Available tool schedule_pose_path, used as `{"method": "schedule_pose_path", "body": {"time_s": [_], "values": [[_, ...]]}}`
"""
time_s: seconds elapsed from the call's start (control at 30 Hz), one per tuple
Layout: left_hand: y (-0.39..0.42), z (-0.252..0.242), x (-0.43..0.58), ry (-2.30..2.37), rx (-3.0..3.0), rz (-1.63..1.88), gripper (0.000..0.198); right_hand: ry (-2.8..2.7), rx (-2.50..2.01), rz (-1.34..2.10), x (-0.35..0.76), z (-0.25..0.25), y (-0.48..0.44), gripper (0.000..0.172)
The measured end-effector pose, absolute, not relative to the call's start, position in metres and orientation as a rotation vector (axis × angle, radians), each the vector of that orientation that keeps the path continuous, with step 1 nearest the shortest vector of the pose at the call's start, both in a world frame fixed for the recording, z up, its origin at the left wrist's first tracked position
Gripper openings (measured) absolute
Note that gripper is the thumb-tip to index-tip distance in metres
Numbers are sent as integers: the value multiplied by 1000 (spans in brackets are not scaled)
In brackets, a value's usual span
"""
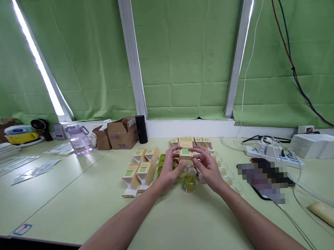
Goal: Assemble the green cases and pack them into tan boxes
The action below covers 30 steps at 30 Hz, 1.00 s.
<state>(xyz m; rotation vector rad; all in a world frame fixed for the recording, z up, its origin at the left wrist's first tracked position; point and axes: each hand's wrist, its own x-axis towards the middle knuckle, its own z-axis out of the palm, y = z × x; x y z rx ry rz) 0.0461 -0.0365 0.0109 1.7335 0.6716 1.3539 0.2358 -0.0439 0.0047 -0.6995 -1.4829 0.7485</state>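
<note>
Both of my hands hold one small tan carton with a green label (pixel 186 153) above the table. My left hand (pixel 169 170) grips its left side, my right hand (pixel 206 167) its right side, fingers curled round it. Just below them stands a small green bottle (pixel 189 183). Several folded tan cartons (pixel 140 172) lie to the left of my hands. More of the same cartons (pixel 194 141) stand in a row behind. Clear plastic lids (pixel 226 174) lie in a line to the right.
A pale green table (pixel 75 206) runs to a windowsill with green blinds. At the back left stand brown cardboard boxes (pixel 122 133), a black cylinder (pixel 141 129) and a clear jug (pixel 79 139). A power strip with cables (pixel 273 152) and white boxes (pixel 318 145) lie at right.
</note>
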Motion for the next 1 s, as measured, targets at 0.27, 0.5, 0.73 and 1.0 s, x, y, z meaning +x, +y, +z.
{"method": "schedule_pose_path", "body": {"time_s": [0.27, 0.5, 0.73, 1.0], "values": [[-39, 16, 47, 670, 1650, 1329, 61, -1513, -661, 743, 235, 1, -45, 34], [-39, 16, 48, 678, 1645, 1357, 56, -1519, -638, 730, 233, 3, -47, 33], [-37, 14, 48, 689, 1641, 1361, 54, -1535, -654, 690, 233, 4, -49, 34], [-36, 12, 48, 731, 1704, 1422, 50, -1525, -649, 702, 231, 3, -48, 33]]}}
